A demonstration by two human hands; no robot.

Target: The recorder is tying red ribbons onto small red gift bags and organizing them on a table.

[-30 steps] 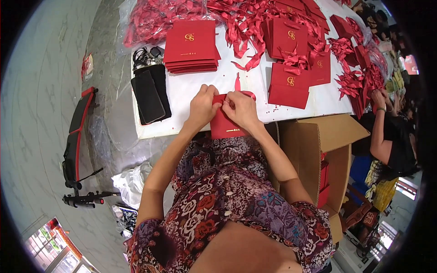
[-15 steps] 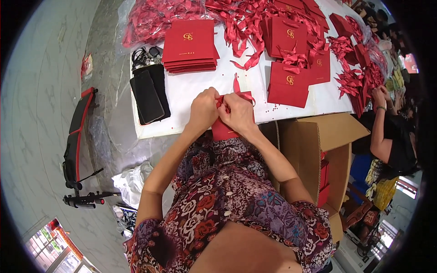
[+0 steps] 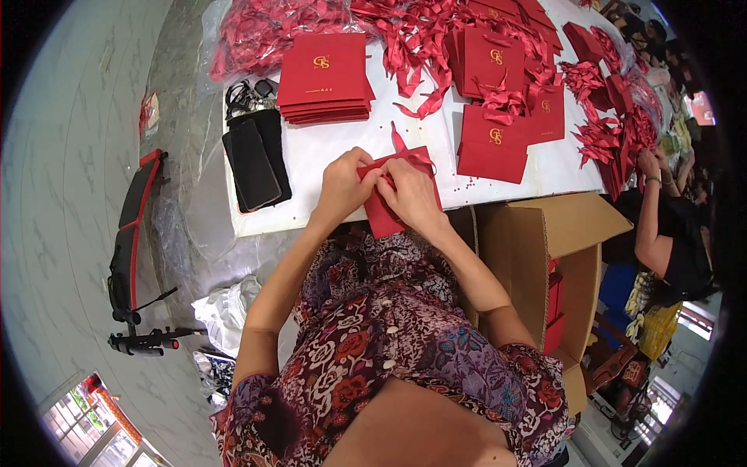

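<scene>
White table (image 3: pixel 311 148); open cardboard carton (image 3: pixel 510 249), near right; stack of red pouches (image 3: pixel 323 74), far left; single red pouch (image 3: pixel 383 221), across table's near edge; left hand (image 3: pixel 343 185), right hand (image 3: pixel 408 191), fingers pinched on that pouch's upper part.

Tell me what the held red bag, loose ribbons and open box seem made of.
Red bag: probably matte card or stiff paper; flat, crisp-edged. Loose ribbons: likely satin fabric; shiny, limp curls. Open box: apparently cardboard; plain matte brown, folded flaps.

Room between left hand (image 3: pixel 341 187) and phone (image 3: pixel 252 165) (red stack (image 3: pixel 321 74) blocks beyond)
</scene>
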